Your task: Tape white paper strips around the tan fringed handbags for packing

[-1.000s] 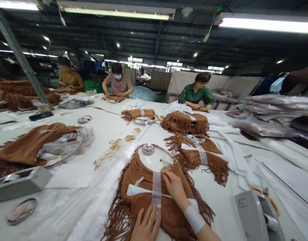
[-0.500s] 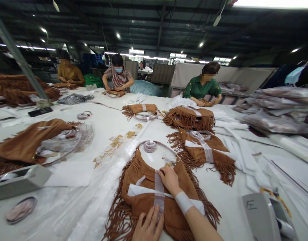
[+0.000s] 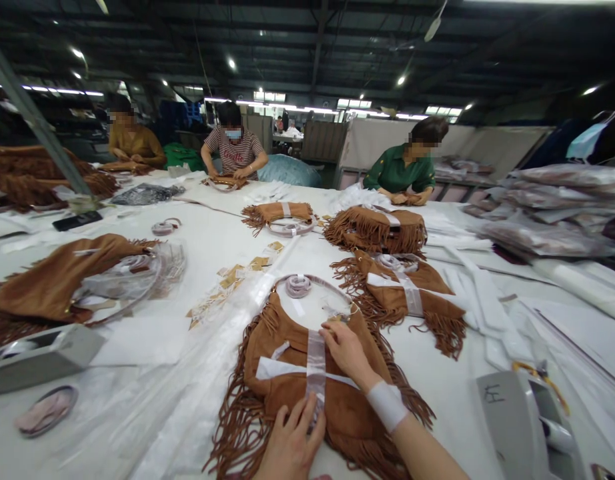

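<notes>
A brown fringed bag (image 3: pixel 282 333) lies flat on the white table, its curved handle toward the far side. Down its middle runs a clear strip (image 3: pixel 316 360), crossing a white paper band (image 3: pixel 280 369). My left hand (image 3: pixel 295 433) lies with spread fingers over the strip's near end. Near the strip's upper end, my right hand (image 3: pixel 347 350) rests on the bag, fingers extended and slightly bent, a white wrap around the wrist. Inside the handle's loop sits a coiled strap (image 3: pixel 298 286).
Tape dispensers stand at left (image 3: pixel 42 357) and right (image 3: pixel 527 420). More brown bags (image 3: pixel 412 287) lie beyond and at left. Gold tags (image 3: pixel 232 275) are scattered mid-table. Plastic-wrapped packs (image 3: pixel 562 207) are piled at right. Three people work across the table.
My right hand has shifted slightly right along the bag, its forearm swung outward. My left hand stays near the strip's lower end. The view has shifted a little.
</notes>
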Motion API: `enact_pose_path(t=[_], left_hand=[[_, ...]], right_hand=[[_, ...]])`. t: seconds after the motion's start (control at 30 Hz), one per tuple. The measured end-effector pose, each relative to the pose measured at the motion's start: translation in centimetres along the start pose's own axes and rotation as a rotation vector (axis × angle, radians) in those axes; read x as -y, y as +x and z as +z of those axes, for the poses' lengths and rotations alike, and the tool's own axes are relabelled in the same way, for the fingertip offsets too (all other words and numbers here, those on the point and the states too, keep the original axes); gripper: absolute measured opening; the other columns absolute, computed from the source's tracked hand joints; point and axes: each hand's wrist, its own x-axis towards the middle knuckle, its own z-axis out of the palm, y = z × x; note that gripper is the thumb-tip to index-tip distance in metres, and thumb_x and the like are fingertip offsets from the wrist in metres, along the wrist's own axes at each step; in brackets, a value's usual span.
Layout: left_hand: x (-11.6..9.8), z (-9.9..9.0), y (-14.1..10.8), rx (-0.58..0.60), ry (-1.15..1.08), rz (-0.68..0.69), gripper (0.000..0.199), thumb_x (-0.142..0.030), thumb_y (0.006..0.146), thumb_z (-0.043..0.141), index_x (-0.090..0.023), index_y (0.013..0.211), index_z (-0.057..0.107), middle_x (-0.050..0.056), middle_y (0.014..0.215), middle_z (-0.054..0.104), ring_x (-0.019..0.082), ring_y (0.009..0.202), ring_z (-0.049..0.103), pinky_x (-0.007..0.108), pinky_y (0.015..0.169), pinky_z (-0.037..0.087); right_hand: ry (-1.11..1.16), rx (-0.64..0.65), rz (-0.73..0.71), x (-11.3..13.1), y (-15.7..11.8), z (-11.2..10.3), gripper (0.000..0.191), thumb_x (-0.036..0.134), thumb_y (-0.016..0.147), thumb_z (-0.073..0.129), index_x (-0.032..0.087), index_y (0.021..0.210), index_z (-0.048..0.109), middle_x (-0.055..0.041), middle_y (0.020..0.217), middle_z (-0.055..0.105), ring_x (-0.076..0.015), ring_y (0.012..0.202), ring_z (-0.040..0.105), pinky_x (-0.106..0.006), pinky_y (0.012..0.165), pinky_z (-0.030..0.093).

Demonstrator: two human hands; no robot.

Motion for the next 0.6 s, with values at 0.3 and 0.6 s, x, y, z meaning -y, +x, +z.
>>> enact_pose_path(t=[0.3,0.6], left_hand=[[-0.1,-1.5,0.0,-0.068,0.013,-0.002,0.066,-0.054,0.085,0.055,-0.025,0.142,0.036,0.011,0.154,0.027,0.033,0.13,0.036,0.05,0.098,0.037],[1.1,-5.6,1.6,-0.064,-0.11,-0.068,0.058,-0.014,0.076,0.061,-0.021,0.131,0.043,0.009,0.141,0.045,0.024,0.121,0.046,0.037,0.098,0.042]], right_hand=[[0.177,0.247,-0.125,2.9,-9.8,-1.8,0.042,0.036,0.088,0.053,0.022,0.127,0.055,-0.0112,0.129,0.057,-0.0252,0.12,0.05,-0.044,0.105,0.037],[0.044,0.347,-0.189,3.0,-10.7,-0.8,0.044,0.029,0.073,0.074,0.026,0.116,0.064,-0.0089,0.14,0.048,-0.0283,0.129,0.04,-0.047,0.11,0.026]])
